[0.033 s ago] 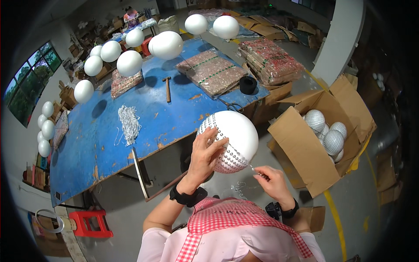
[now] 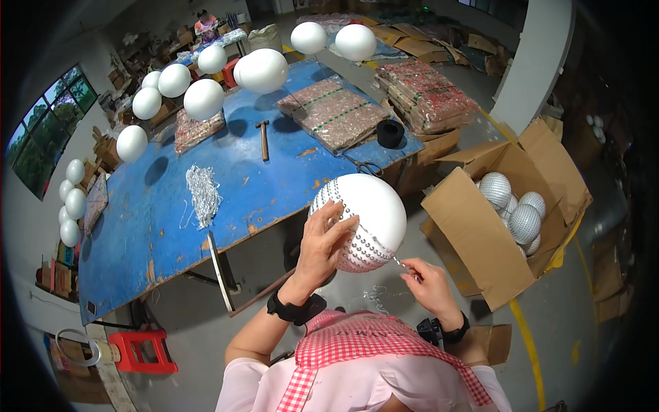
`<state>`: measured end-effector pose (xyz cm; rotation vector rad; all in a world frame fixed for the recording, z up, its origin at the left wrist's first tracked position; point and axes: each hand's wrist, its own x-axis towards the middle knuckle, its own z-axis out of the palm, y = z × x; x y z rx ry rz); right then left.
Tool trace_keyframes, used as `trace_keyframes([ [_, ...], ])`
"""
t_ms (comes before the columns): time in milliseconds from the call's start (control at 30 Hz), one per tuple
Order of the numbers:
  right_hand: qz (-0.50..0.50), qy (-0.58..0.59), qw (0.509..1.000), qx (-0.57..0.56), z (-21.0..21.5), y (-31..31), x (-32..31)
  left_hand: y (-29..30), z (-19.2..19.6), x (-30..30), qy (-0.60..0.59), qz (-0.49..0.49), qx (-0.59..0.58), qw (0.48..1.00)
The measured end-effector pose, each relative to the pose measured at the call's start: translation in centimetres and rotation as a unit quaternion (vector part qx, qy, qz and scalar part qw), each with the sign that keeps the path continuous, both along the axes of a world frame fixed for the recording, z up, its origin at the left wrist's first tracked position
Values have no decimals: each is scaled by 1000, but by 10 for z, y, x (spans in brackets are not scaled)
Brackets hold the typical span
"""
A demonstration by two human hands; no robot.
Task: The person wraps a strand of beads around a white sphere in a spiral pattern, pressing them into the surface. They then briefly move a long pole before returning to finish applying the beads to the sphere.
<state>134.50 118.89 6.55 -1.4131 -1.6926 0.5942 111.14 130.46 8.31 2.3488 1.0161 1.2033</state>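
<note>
A large white ball (image 2: 379,209) is in front of me, just off the table's near edge. Rows of silver beads (image 2: 364,250) wrap its left and lower part, while its upper right is bare and smooth. My left hand (image 2: 322,244) holds the ball from the left, fingers spread over the beaded rows. Low on the ball's right side, a short length of silver bead strand (image 2: 397,261) runs to my right hand (image 2: 427,285), whose thumb and fingers pinch it. What lies deeper inside that hand is hidden.
Several plain white balls (image 2: 204,100) stand above the blue table (image 2: 137,226). On it lie a hammer (image 2: 265,141), a bundle of silver strands (image 2: 204,196), scissors (image 2: 367,167) and a black roll (image 2: 390,134). Right, an open carton (image 2: 480,240) holds several beaded balls (image 2: 525,223).
</note>
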Motion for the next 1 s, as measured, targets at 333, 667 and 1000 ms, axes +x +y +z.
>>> trace_keyframes([
  [333,19,285,934,-213,6,2,8,-2,9,-1,2,-1,8,1000],
  [667,57,22,997,40,48,-2,-15,-11,6,7,39,23,61,997],
  [1000,-106,-126,986,29,22,0,-7,-10,5,8,13,10,40,999],
])
